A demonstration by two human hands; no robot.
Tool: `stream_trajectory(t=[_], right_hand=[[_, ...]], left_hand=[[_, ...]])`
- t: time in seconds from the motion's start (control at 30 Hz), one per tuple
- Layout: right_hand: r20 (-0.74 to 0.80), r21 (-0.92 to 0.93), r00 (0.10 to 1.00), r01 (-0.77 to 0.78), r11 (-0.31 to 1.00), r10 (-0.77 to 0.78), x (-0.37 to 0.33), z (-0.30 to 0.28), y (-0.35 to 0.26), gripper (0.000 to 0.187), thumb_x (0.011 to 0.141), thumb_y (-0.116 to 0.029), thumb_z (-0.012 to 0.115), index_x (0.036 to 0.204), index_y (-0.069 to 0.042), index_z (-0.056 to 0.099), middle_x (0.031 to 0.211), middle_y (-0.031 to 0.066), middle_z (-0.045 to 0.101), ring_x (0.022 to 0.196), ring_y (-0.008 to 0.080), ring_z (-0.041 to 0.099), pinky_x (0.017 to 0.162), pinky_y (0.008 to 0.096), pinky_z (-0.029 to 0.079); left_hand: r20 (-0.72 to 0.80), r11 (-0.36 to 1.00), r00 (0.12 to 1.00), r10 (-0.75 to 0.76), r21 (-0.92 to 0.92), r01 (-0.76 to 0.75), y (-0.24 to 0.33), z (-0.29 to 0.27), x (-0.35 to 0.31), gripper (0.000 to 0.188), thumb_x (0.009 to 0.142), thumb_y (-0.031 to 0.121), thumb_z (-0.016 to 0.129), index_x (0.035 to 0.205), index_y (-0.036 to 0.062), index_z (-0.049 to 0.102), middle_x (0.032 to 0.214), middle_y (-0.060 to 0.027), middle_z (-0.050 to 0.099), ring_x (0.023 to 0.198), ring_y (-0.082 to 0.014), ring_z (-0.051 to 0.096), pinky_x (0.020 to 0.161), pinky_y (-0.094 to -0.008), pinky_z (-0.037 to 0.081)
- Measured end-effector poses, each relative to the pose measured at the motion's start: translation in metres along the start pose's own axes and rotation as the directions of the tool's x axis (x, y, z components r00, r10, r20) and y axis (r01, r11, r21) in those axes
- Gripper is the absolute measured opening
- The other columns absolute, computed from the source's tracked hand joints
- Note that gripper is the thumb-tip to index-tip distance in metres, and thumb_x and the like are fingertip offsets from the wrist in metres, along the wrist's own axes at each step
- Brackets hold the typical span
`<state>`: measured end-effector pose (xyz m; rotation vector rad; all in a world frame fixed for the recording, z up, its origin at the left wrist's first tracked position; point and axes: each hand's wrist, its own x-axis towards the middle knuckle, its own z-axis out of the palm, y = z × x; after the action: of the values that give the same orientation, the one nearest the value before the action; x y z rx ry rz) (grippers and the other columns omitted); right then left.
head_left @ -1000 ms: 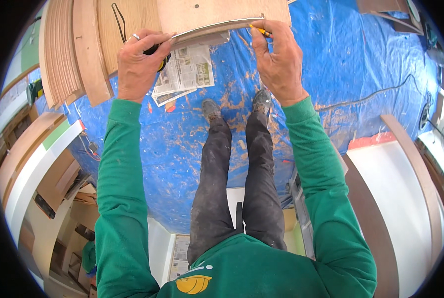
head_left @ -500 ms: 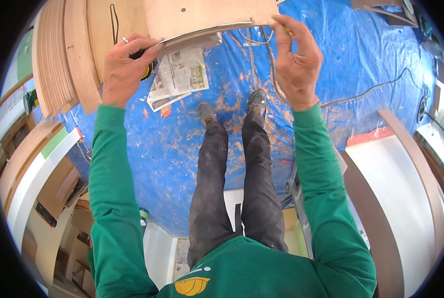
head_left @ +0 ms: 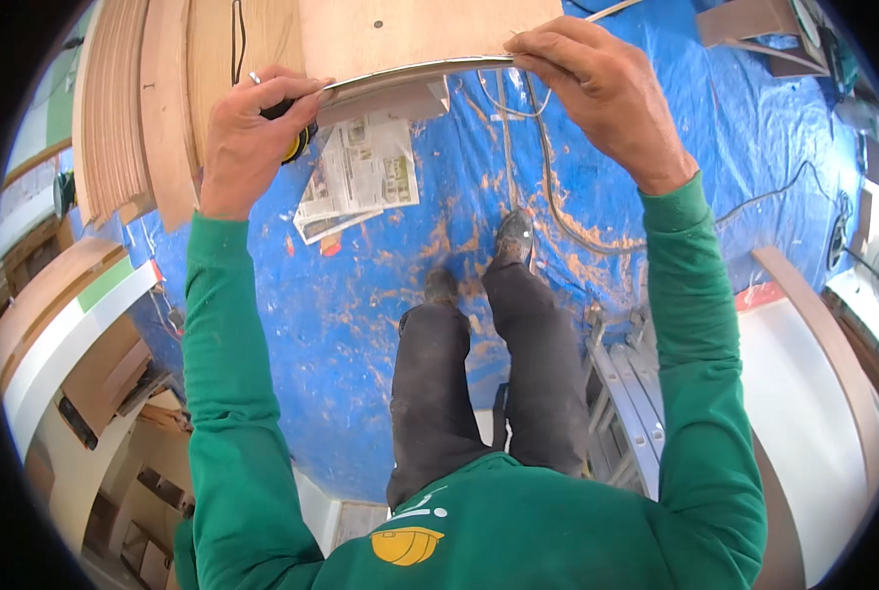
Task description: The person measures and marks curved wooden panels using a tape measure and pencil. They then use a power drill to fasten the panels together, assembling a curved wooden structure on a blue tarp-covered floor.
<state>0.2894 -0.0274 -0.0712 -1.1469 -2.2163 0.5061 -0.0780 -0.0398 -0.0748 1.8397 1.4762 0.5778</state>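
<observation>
My left hand (head_left: 252, 133) is closed around a black and yellow tape measure (head_left: 300, 146) at the left end of a pale wooden board's near edge. The tape's thin metal blade (head_left: 420, 68) runs out to the right along that edge, bowing slightly. At the blade's far end, my right hand (head_left: 606, 93) is closed, thumb and fingers pinched together at the board (head_left: 429, 28). Its fingertips partly cover the blade's tip there. Any small thing inside the right hand is hidden. A dark screw or hole shows in the board's face.
Wooden strips and panels (head_left: 115, 108) stand at the left. Blue plastic sheeting (head_left: 341, 315) with wood shavings covers the floor, with newspaper (head_left: 361, 172) lying on it. A cable (head_left: 567, 231) trails across the sheet. A metal ladder (head_left: 631, 393) and curved panels (head_left: 803, 393) are at the right.
My right hand has moved from the board's corner inward to the blade's end and turned, its fingers now pinched there. My left hand keeps its grip on the tape measure. My legs have shifted.
</observation>
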Motion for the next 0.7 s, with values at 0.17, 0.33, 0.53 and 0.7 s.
stream_trajectory(t=[0.17,0.33,0.53,0.7], right_hand=[[0.015,-0.012,1.0,-0.003,1.0,0.003,0.0,0.002,0.01,0.017,0.103,-0.013,0.075,0.116,-0.003,0.081,0.104,0.0106,0.078,0.097,0.0272,0.077,0.086,0.0362,0.06],[0.056,0.087,0.998,-0.048,0.995,0.043,0.003,-0.004,0.01,0.017,0.101,-0.01,0.075,0.113,0.001,0.08,0.098,0.0139,0.079,0.091,0.0251,0.077,0.083,0.0341,0.059],[-0.029,0.051,0.999,-0.039,0.998,0.041,-0.004,0.008,0.018,0.022,0.104,-0.018,0.074,0.115,-0.001,0.081,0.102,0.0136,0.081,0.096,0.0253,0.077,0.087,0.0364,0.06],[-0.163,0.035,0.984,0.074,0.997,-0.067,-0.009,0.022,0.029,0.026,0.105,-0.024,0.071,0.116,-0.004,0.083,0.103,0.0165,0.083,0.092,0.0308,0.079,0.089,0.0416,0.061]], left_hand=[[-0.089,0.991,0.987,0.136,0.012,-0.135,0.001,0.011,-0.004,0.016,0.101,0.004,0.078,0.116,0.0009,0.084,0.105,-0.0032,0.072,0.097,-0.0107,0.067,0.085,-0.0259,0.054],[-0.185,0.971,0.954,0.238,0.065,-0.229,-0.005,0.021,-0.007,0.017,0.102,0.002,0.077,0.118,-0.0002,0.082,0.103,-0.0029,0.07,0.095,-0.0103,0.065,0.082,-0.0255,0.052],[-0.261,0.933,0.898,0.354,0.166,-0.319,-0.008,0.029,-0.009,0.016,0.101,0.002,0.077,0.117,-0.0007,0.082,0.101,-0.003,0.07,0.094,-0.0107,0.065,0.081,-0.026,0.052],[-0.302,0.893,0.845,0.442,0.238,-0.382,-0.012,0.031,-0.005,0.014,0.1,0.008,0.079,0.111,0.001,0.084,0.093,-0.0066,0.075,0.085,-0.0149,0.07,0.077,-0.03,0.054]])
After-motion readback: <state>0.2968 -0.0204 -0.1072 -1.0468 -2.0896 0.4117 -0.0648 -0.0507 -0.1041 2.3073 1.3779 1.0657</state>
